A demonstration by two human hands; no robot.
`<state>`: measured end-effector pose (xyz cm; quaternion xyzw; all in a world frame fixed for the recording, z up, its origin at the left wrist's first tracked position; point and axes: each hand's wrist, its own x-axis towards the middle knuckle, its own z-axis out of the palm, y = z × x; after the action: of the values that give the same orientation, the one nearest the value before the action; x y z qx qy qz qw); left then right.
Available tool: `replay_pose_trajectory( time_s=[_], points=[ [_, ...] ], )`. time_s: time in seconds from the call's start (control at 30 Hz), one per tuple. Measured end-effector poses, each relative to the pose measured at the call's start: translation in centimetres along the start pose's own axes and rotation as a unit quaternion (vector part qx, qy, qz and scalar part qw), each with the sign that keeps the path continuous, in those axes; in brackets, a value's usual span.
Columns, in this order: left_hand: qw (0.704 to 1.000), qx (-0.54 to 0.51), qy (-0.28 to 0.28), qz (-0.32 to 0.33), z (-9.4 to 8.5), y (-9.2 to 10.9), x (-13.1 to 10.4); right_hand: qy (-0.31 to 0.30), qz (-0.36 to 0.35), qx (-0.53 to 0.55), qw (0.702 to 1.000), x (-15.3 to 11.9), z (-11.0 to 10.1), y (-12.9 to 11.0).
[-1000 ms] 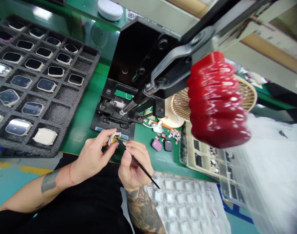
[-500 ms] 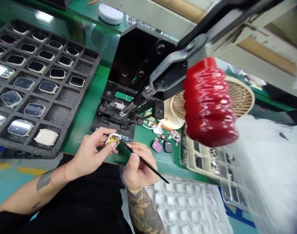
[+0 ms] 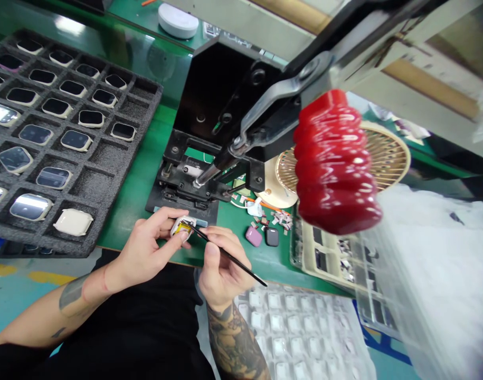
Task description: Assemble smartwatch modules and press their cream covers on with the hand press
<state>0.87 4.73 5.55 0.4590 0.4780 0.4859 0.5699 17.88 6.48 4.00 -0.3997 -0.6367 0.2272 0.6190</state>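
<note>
My left hand (image 3: 148, 248) is closed on a small white smartwatch case (image 3: 183, 227), pinched between thumb and fingers. Its open side faces up and shows a yellow part inside. A thin black stick-like tool (image 3: 235, 261) sits in the closed fingers of my right hand (image 3: 224, 269). The tool's tip reaches into the watch case; whether it touches the yellow part I cannot tell. Both hands are over the front edge of the green bench, just before the black hand press (image 3: 193, 174).
A dark foam tray (image 3: 140, 142) of smartwatches lies at the left. The red press handle (image 3: 336, 163) juts out at right. Purple (image 3: 253, 236) and black (image 3: 272, 237) cases lie near small loose parts. Behind stands a beige fan (image 3: 387, 153); a clear blister tray (image 3: 300, 338) is below.
The tool has tilted slightly and its tip has moved a little left, further over the watch case. My right hand has shifted slightly left and up; my left hand has barely moved.
</note>
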Motion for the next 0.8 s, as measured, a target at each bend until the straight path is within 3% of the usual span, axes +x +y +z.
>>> replay_pose_trajectory(
  time_s=[0.1,0.27,0.37,0.47,0.57,0.8],
  points=[
    [1.0,0.01,-0.001,0.012,-0.2,0.1,-0.1,-0.006,0.02,0.024,1.0,0.1,-0.2,0.1],
    [0.998,-0.026,-0.051,0.021,-0.5,0.3,-0.2,-0.054,0.145,0.144,0.977,0.5,-1.0,0.8],
    [0.998,-0.049,-0.031,-0.001,-0.3,0.4,0.0,-0.092,0.125,0.167,0.974,0.4,-1.3,0.9],
    [0.996,-0.088,0.016,-0.011,0.1,0.5,0.2,-0.031,0.076,0.142,0.986,0.2,-1.0,0.7],
    [0.993,-0.11,0.034,-0.005,0.3,0.6,0.3,0.056,0.079,0.124,0.988,0.2,-0.5,0.6],
    [0.99,-0.138,0.029,-0.024,-0.5,0.8,0.3,-0.004,0.148,0.15,0.977,-0.2,-0.3,0.6]
  ],
)
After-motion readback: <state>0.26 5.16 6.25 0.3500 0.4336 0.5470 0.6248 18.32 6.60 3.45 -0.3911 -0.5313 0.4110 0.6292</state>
